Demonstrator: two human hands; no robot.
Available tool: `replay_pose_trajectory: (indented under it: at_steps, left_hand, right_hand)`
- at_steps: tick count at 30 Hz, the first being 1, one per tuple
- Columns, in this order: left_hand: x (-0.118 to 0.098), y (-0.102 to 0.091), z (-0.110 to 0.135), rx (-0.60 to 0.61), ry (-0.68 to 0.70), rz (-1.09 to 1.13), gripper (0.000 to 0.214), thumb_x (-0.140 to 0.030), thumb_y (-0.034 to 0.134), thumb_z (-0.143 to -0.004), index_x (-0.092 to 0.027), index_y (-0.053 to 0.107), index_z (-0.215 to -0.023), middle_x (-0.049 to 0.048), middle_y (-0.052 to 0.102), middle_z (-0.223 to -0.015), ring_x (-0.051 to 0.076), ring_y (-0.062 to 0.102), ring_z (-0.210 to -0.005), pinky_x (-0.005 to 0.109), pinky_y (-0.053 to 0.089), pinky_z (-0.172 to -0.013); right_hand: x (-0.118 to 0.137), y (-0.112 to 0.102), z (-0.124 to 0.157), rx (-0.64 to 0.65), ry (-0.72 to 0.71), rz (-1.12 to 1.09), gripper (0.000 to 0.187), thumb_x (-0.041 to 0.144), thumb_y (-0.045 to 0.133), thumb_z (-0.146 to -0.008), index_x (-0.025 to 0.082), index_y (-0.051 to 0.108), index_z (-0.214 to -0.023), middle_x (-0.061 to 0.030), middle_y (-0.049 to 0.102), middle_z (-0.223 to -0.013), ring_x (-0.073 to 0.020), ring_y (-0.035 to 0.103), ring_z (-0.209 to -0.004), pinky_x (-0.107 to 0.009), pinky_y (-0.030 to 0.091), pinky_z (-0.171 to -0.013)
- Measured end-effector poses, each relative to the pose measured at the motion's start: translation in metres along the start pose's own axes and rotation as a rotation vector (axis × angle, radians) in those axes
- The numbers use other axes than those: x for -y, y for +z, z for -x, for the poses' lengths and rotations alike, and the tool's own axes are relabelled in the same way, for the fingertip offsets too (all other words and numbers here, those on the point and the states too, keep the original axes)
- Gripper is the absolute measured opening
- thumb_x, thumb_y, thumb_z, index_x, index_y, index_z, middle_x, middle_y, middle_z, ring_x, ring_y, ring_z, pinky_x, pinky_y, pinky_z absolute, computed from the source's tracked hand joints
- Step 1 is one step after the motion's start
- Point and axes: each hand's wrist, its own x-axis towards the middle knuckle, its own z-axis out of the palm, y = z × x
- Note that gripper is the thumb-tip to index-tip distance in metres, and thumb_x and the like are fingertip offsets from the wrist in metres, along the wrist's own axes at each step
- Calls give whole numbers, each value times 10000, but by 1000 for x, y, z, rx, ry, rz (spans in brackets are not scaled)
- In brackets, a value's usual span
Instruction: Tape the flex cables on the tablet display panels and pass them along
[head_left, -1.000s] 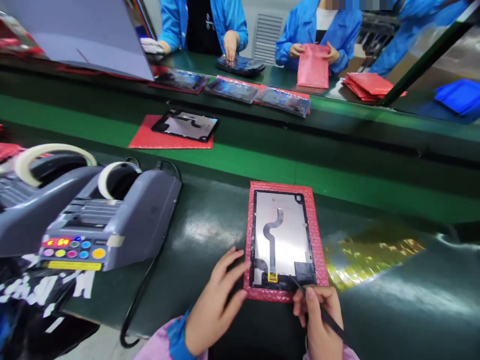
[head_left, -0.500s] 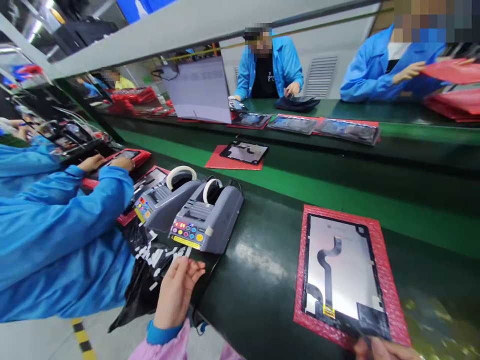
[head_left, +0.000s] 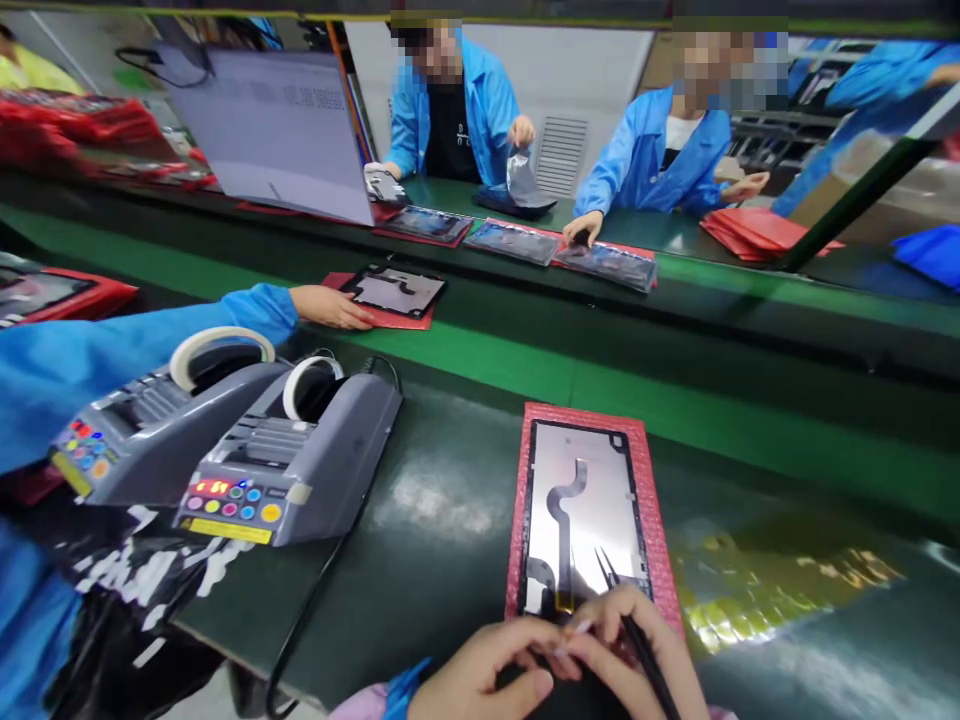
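Holding left hand (head_left: 487, 662) and right hand (head_left: 637, 625) together, fingertips apparently pinching a white bit (head_left: 582, 627); gripping tweezers (head_left: 646, 660) in the right; having ribbon (head_left: 563, 535) already running along the panel (head_left: 607, 500) on red bubble wrap (head_left: 660, 530); leaving remaining steps unclear.

1. An electronics workshop, set out like a factory line.
2. A long green strip (head_left: 480, 362) runs beyond a dark green workbench (head_left: 442, 570), where two grey tape dispensers (head_left: 337, 465) show lit red displays (head_left: 217, 488) and coloured buttons (head_left: 271, 513).
3. A flat screen panel (head_left: 600, 500) with a ribbon cable (head_left: 564, 550) lies on red bubble wrap (head_left: 661, 565); more flat devices (head_left: 517, 243) line the ledge opposite.
4. Two workers (head_left: 454, 130) in blue jackets (head_left: 637, 145) face it from across; another blue sleeve (head_left: 251, 318) extends from the left.
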Motion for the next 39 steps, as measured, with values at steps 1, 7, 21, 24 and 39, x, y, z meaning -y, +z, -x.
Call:
replay_pose_trajectory:
  at_steps: [1, 7, 21, 24, 39]
  left_hand:
    - [1, -1, -4, 13, -6, 58, 492, -588, 522, -995, -221, 658, -1293, 95, 729, -1000, 197, 667, -908, 329, 534, -853]
    - [3, -18, -11, -121, 43, 32, 412, -471, 441, -1059, -217, 635, -1318, 82, 706, -971, 176, 659, -842, 288, 549, -758]
    - [-15, -43, -50, -175, 288, -1168, 323, -139, 552, -943, -262, 654, -1224, 72, 609, -1351, 329, 467, -1328, 565, 410, -1110]
    - [-6, -43, -53, -163, 269, -1237, 323, -223, 588, -962, -292, 639, -1273, 47, 542, -1463, 355, 405, -1400, 613, 369, -1135]
    - [3, -43, -54, -185, 243, -1262, 381, -269, 622, -956, -319, 628, -1334, 46, 517, -1494, 348, 399, -1410, 577, 348, -1158]
  right_hand:
    - [3, -6, -9, -6, 8, 21, 375, 422, 839, -785, 244, 521, -696, -18, 726, -765, -197, 663, -697, -291, 509, -667]
    - [12, -14, -63, -65, -82, 115, 408, 445, 810, -796, 249, 458, -728, 27, 638, -724, -161, 591, -679, -260, 464, -650]
    - [-11, 0, -99, -120, -98, 278, 480, 572, 772, -787, 263, 409, -729, 20, 614, -704, -170, 546, -623, -295, 428, -614]
    - [-12, 0, -101, -137, -112, 296, 459, 544, 756, -814, 263, 404, -725, 30, 601, -706, -171, 551, -639, -299, 431, -639]
    - [-21, -1, -127, -351, -172, 407, 506, 388, 880, -652, 272, 460, -909, 6, 617, -940, -199, 627, -802, -336, 492, -732]
